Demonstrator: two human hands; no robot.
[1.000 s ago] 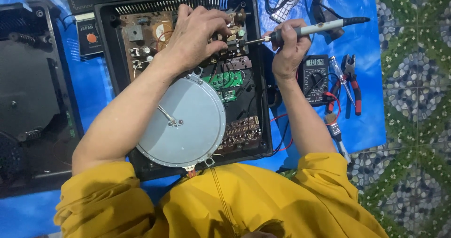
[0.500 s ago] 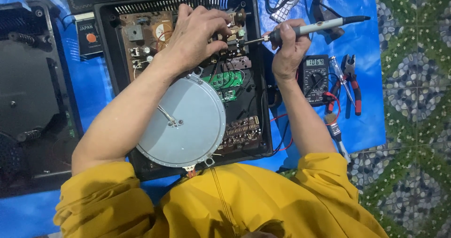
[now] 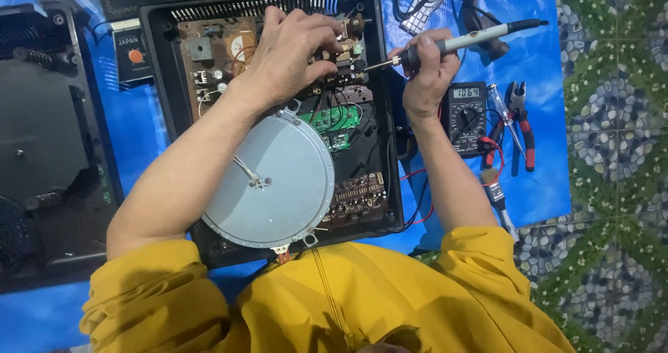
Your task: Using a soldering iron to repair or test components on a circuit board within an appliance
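Note:
An opened black appliance case (image 3: 379, 116) lies on a blue sheet, with brown circuit boards (image 3: 216, 53) and a round grey disc (image 3: 275, 182) inside. My left hand (image 3: 292, 50) rests on the upper board, fingers pinching a small part near its right end. My right hand (image 3: 428, 74) grips a soldering iron (image 3: 473, 40) with a grey handle; its metal tip points left and touches the board beside my left fingertips. A green board (image 3: 334, 120) shows under my left wrist.
A black multimeter (image 3: 466, 116) with red leads lies right of the case. Pliers with red handles (image 3: 522, 123), a screwdriver and a small brush (image 3: 497, 196) lie beside it. A black cover (image 3: 49, 151) sits at left. Pebbled floor (image 3: 612, 151) runs along the right.

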